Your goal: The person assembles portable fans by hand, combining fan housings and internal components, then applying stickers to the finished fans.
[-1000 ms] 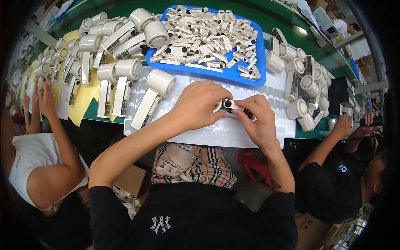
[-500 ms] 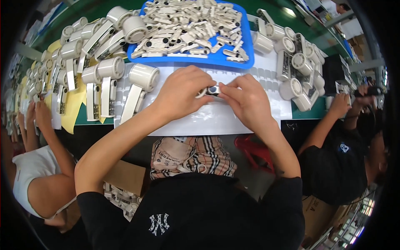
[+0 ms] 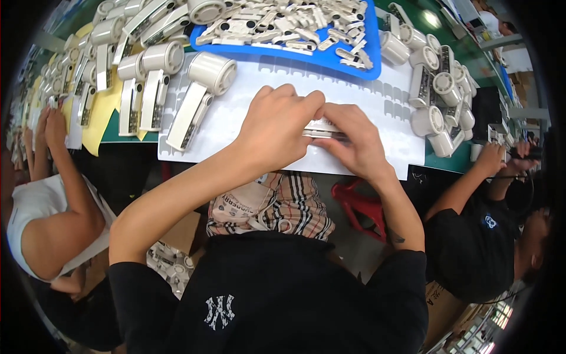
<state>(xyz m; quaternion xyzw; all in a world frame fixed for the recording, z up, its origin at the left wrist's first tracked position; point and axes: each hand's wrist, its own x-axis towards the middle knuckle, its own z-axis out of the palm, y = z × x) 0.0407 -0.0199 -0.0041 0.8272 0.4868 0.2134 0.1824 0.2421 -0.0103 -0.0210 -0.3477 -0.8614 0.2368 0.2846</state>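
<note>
Between my two hands, over the white sheet (image 3: 253, 71), is a slim white plastic part (image 3: 323, 127) with a thin, shiny lower edge. My left hand (image 3: 277, 127) is closed with its knuckles raised, its fingers pressing on the part's top and left end. The right hand (image 3: 358, 138) grips the other end, thumb below and fingers above. Much of the part is hidden by my fingers. Beyond my hands stands a blue tray (image 3: 372, 53) heaped with small white plastic pieces (image 3: 283, 26), some with dark round spots.
White devices with round heads and long bodies (image 3: 197, 94) lie to the left, partly on yellow paper (image 3: 101, 127). More such devices (image 3: 442, 94) are piled at the right. A red stool (image 3: 356, 206) stands below the table edge. Co-workers' arms (image 3: 63, 153) show on both sides.
My left hand has turned over the part, which now shows a long white side instead of a dark round spot. The tray and table things sit higher in the view.
</note>
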